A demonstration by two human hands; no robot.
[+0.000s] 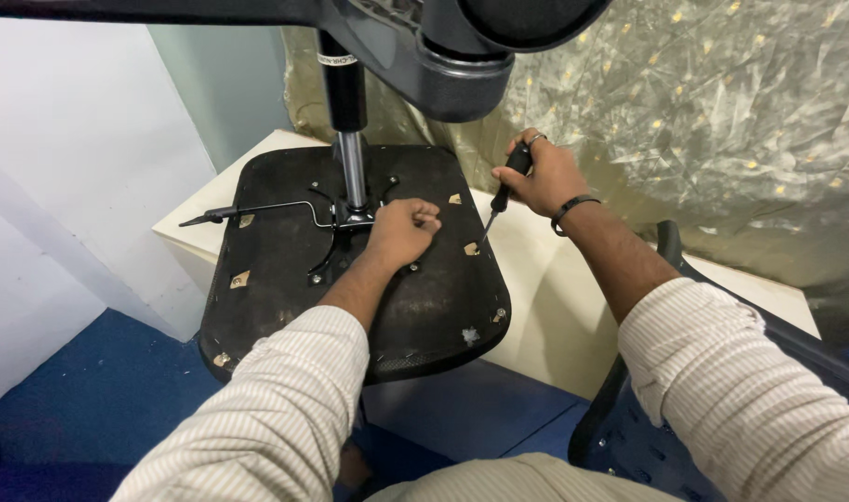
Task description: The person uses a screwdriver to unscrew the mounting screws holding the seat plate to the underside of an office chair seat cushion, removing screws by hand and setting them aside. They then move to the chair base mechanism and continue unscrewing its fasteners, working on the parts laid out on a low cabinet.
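Head view: an upturned chair seat (285, 270), its black underside exposed, is laid across a white table (536, 297) at frame centre, the gas-lift column (350, 139) rising toward the upper edge. The left hand (401, 232) is pressed as a closed fist beside the mounting plate (345, 223), nothing visibly held. The right hand (541, 177) has its fingers closed around a screwdriver (502, 200), whose tip meets the seat at centre right. Fastener work appears under way; firm downward pressure seems required.
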